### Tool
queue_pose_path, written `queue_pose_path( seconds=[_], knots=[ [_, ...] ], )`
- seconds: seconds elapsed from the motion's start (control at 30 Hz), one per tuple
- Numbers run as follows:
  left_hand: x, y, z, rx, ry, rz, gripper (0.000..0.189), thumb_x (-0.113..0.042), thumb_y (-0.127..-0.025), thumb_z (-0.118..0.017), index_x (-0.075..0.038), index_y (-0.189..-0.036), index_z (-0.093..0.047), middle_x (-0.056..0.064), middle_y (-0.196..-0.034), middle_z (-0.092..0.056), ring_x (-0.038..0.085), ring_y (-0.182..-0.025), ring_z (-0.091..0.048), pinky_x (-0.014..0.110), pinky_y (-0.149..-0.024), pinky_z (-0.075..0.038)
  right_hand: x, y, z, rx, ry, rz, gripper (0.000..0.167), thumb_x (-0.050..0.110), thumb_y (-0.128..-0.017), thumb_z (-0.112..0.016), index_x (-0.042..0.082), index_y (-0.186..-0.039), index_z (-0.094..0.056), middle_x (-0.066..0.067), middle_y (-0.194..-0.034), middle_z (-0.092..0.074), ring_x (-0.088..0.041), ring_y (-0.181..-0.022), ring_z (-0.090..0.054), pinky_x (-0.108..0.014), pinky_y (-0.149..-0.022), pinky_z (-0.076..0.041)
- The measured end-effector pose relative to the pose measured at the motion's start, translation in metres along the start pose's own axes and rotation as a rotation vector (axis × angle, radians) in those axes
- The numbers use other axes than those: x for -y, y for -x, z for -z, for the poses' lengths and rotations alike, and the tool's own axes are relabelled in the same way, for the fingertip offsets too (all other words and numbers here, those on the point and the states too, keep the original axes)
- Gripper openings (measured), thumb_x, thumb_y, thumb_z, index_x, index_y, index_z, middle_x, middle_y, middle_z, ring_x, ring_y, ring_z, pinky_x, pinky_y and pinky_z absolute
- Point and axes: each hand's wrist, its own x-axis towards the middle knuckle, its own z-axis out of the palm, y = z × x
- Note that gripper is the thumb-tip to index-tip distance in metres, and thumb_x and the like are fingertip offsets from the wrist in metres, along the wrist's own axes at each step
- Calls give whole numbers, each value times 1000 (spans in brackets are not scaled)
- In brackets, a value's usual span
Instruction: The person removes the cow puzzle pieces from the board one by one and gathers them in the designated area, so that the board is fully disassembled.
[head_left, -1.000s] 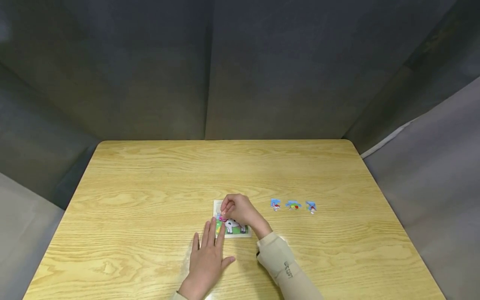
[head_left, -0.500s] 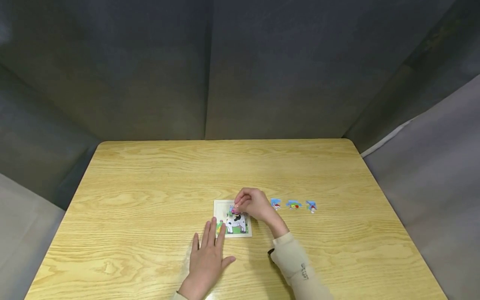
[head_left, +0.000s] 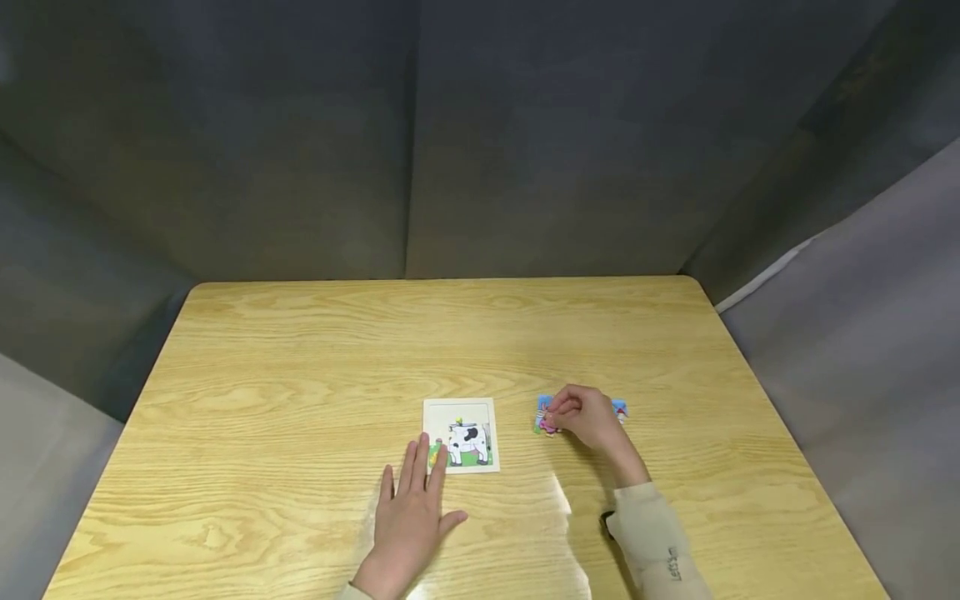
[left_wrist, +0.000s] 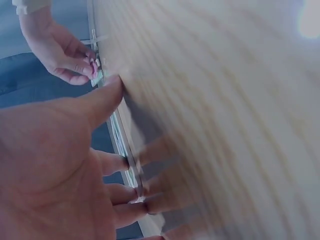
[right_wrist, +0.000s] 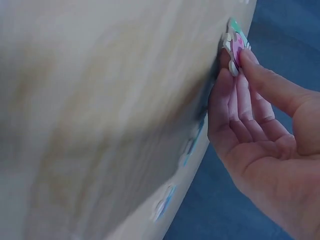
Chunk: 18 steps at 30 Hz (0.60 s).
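Note:
A square puzzle board (head_left: 491,433) with a pale border lies mid-table in the head view. Pieces showing a black-and-white cow (head_left: 468,446) fill its lower part, and the upper part is bare. My left hand (head_left: 408,521) lies with straight fingers, its fingertips on the board's lower left corner. To the right of the board, my right hand (head_left: 592,421) pinches a pink-and-green puzzle piece (right_wrist: 237,47) between thumb and fingers. That piece is held over or beside the loose blue pieces; whether it touches the table I cannot tell.
Loose blue puzzle pieces (head_left: 619,407) lie right of the board, partly hidden by my right hand; two pieces (right_wrist: 165,202) show in the right wrist view. The wooden table (head_left: 300,350) ends at a dark curtain (head_left: 480,167) behind it.
My right hand has carried the pink piece from the board's upper left rightward off the board to the row of loose pieces. My left hand has stayed in place.

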Motion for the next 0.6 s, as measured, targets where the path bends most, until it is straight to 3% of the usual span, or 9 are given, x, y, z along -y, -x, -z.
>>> queue_pose_path(
  seconds=[0.6],
  knots=[
    [0, 0, 0, -15, -5, -2, 86, -53, -87, -62, -5, -152, -32, 22, -159, -17, 37, -146, -19, 65, -109, -24, -12, 8, 0, -28, 66, 48, 18, -1, -77, -80, 2, -87, -65, -6, -79, -66, -16, -70, -62, -24, -62, -52]
  ],
)
